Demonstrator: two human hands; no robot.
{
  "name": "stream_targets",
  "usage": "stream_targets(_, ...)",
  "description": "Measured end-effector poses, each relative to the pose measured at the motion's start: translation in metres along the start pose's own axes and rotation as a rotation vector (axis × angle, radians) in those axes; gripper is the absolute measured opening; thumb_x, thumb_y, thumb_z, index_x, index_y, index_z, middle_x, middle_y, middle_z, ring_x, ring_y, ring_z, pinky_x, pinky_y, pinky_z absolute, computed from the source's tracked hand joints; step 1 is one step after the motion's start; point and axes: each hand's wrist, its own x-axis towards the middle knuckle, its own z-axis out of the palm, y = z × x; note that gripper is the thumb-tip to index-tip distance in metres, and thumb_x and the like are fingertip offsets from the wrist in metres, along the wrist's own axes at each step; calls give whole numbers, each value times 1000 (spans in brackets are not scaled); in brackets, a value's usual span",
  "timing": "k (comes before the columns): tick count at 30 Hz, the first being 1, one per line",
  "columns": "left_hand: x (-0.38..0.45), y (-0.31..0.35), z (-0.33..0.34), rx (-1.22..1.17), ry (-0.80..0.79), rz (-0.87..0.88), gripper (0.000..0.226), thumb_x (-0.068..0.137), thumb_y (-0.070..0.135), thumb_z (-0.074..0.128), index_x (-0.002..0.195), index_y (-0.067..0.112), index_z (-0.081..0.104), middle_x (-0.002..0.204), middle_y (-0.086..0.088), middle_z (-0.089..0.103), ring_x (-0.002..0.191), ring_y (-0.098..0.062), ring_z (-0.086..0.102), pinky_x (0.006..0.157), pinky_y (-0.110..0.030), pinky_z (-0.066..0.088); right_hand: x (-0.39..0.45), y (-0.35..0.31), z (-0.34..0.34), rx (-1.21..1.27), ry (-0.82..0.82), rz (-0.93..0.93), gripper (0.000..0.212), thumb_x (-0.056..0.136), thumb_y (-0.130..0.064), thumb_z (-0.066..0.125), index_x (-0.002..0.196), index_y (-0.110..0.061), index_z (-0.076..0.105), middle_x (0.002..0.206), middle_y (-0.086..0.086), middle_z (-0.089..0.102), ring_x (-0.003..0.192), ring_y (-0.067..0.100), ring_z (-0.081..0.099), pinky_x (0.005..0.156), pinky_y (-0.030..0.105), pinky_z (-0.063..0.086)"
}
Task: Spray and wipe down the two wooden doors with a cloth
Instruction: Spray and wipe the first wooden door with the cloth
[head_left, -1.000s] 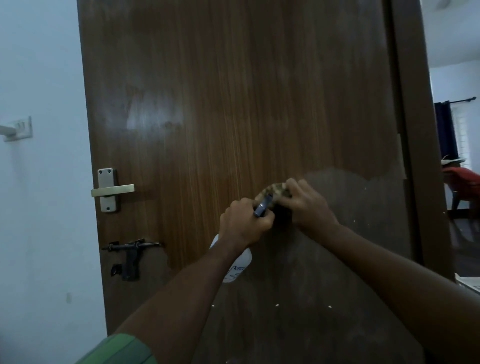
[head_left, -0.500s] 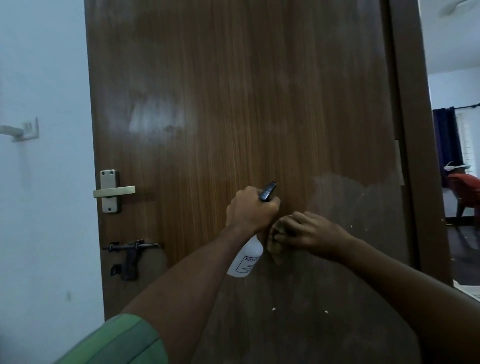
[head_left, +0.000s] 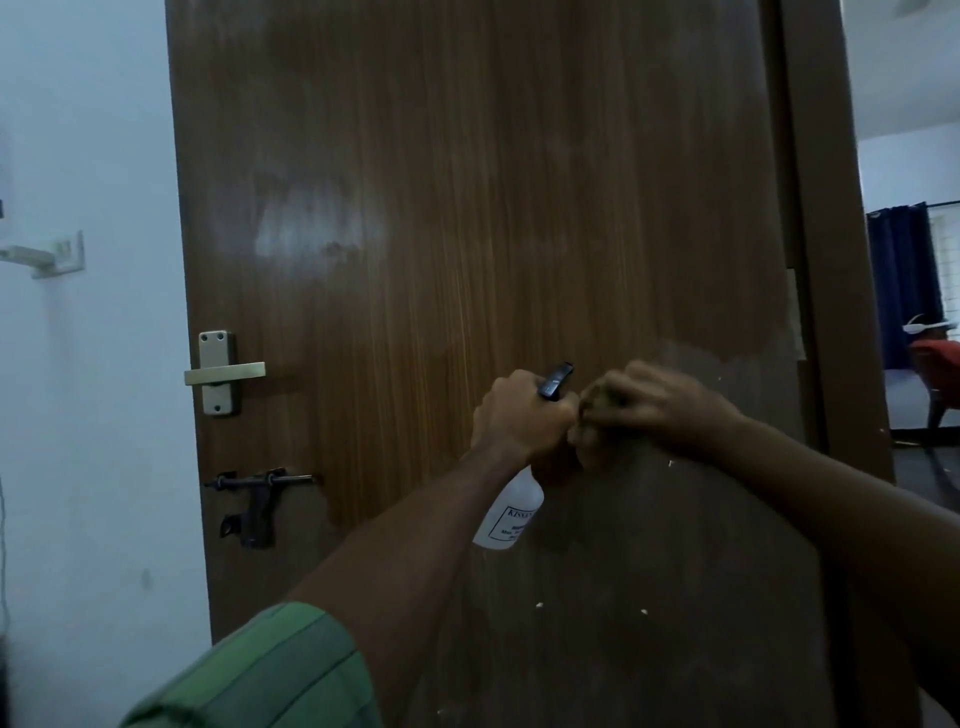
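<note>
The cloth (head_left: 589, 415) is mostly hidden under the right hand (head_left: 660, 405), whose fingers curl on it against the door (head_left: 467, 208). The left hand (head_left: 519, 415) grips the spray bottle (head_left: 511, 512); its body slants down-left, its nozzle up-right.

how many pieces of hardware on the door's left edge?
2: a lever handle at mid-height, and a dark sliding bolt directly below it. Any lower down would be out of frame.

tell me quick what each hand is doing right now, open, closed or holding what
Left hand: closed around the spray bottle.
Right hand: fingers curled over the cloth, pressing it on the door.
</note>
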Motion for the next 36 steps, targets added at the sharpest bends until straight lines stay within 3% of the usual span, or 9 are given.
stream_targets(3, 2, 6, 9, -10, -6, -12, 29, 92, 46, 62, 79, 20, 65, 70, -1, 65, 57, -16, 59, 59, -35, 49, 13, 11, -8, 88, 250, 693, 43, 91, -12, 74, 130, -28, 66, 118, 7, 47, 99, 27, 47, 66, 33, 42)
stream_targets(5, 4, 12, 13, -12, -7, -11, 27, 97, 41, 64, 79, 21, 65, 69, 1, 64, 57, -14, 57, 57, -32, 47, 17, -8, 0, 110, 303, 812, 42, 94, -10, 68, 133, -26, 66, 118, 8, 47, 98, 28, 45, 64, 35, 46)
stream_targets(11, 11, 19, 26, 5, 10, 5, 27, 97, 34, 63, 75, 18, 64, 64, 2, 60, 54, -14, 53, 57, -32, 45, -29, 2, -5, -8, -79, -92, 54, 86, -9, 70, 136, -27, 64, 131, 10, 56, 99, 23, 51, 68, 32, 50)
stream_targets(17, 17, 17, 28, 20, 17, -5, 28, 96, 39, 64, 79, 17, 66, 67, 0, 63, 56, -17, 57, 58, -34, 46, -5, 14, -11, 110, 271, 773, 42, 94, -10, 68, 133, -26, 67, 120, 8, 47, 101, 29, 47, 65, 40, 51)
stream_targets(22, 18, 14, 35, 24, -5, 8, 25, 97, 35, 64, 80, 18, 65, 68, 0, 62, 56, -15, 55, 59, -33, 46, -56, -5, -1, 5, -111, -85, 57, 87, -11, 69, 141, -28, 60, 138, 9, 52, 105, 24, 53, 75, 35, 54)
stream_targets(24, 19, 17, 39, 33, -12, 15, 24, 97, 36, 64, 81, 18, 65, 70, 0, 64, 58, -15, 57, 60, -33, 48, -59, 21, -11, -13, -61, 8, 56, 86, -11, 71, 138, -29, 61, 134, 8, 53, 103, 23, 54, 71, 34, 55)
stream_targets(28, 23, 31, 46, 26, -20, 27, 27, 95, 37, 65, 76, 18, 64, 66, 2, 61, 55, -15, 54, 57, -31, 44, -43, 21, -13, 125, 261, 876, 43, 92, -9, 70, 131, -28, 67, 118, 6, 48, 99, 29, 49, 68, 46, 55)
stream_targets(33, 23, 50, 58, 6, -47, 52, 28, 92, 37, 63, 72, 19, 64, 64, 3, 60, 53, -15, 54, 56, -31, 45, -79, 4, -9, 30, -58, 102, 59, 82, -7, 65, 138, -27, 65, 134, 9, 55, 99, 24, 54, 66, 29, 51)
stream_targets(36, 25, 59, 65, 10, -72, 62, 29, 94, 41, 65, 73, 20, 64, 66, 3, 62, 54, -14, 55, 54, -30, 44, -76, 36, -20, 61, 54, 400, 49, 88, -10, 64, 134, -27, 66, 127, 4, 52, 100, 22, 50, 68, 33, 49)
